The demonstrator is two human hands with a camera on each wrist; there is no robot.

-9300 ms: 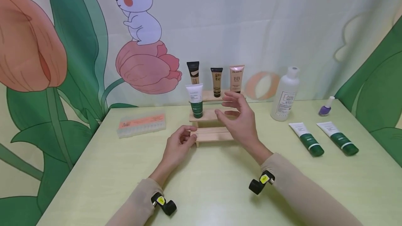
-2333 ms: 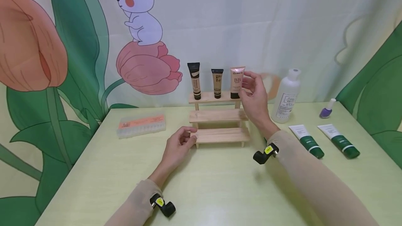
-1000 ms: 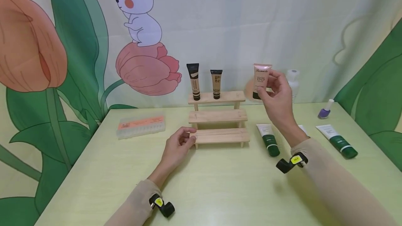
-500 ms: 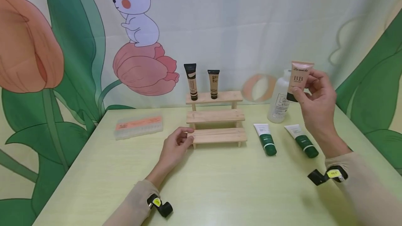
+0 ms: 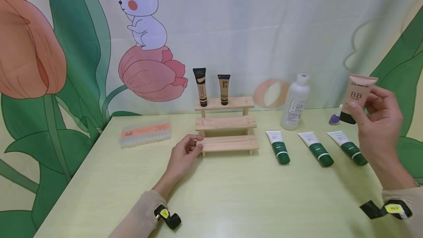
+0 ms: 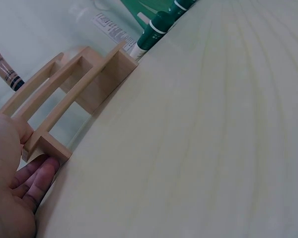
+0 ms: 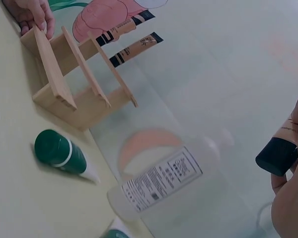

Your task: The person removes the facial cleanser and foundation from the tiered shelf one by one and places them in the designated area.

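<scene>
My left hand (image 5: 184,156) grips the left end of the lowest step of a three-step wooden rack (image 5: 228,143), thumb above and fingers beneath in the left wrist view. Two slim tan tubes with black ends, one taller (image 5: 202,88) and one shorter (image 5: 224,90), stand upright on the top step; the lower steps are bare. At the far right my right hand (image 5: 380,124) pinches a pink BB cream tube (image 5: 357,96), black cap down and slightly tilted, in the air. Its cap (image 7: 276,156) shows in the right wrist view.
Three green-and-white tubes lie right of the rack: a left one (image 5: 278,148), a middle one (image 5: 317,150) and a right one (image 5: 347,148). Behind them stands a white bottle (image 5: 295,104). A purple nail polish bottle (image 5: 334,119) is partly hidden. A clear case (image 5: 145,134) lies left.
The BB cream tube has left the top step and moved far right in my right hand. A green-and-white tube went from the middle step to the table. My left hand stays on the rack.
</scene>
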